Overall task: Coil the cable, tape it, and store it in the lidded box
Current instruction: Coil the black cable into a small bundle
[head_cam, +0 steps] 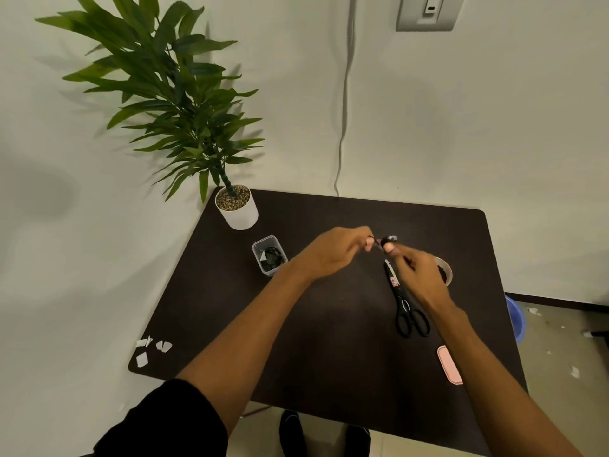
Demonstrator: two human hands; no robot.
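Against a pale wall, the dark rectangular counter (329,324) is carrying a clear plastic box (268,254), open. Above it, the left hand (333,252) and right hand (417,275) are both pinching a small black coiled cable (384,241) with pale tape on it. The tape may be sticking to fingertips, and loosening either pinch could let the coil spring apart.

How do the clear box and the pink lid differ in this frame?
The clear box sits far left near the plant pot; the pink lid lies near right, partly under a forearm. The box is transparent with dark cable inside; the lid is opaque and flat. Both rest on the dark table.
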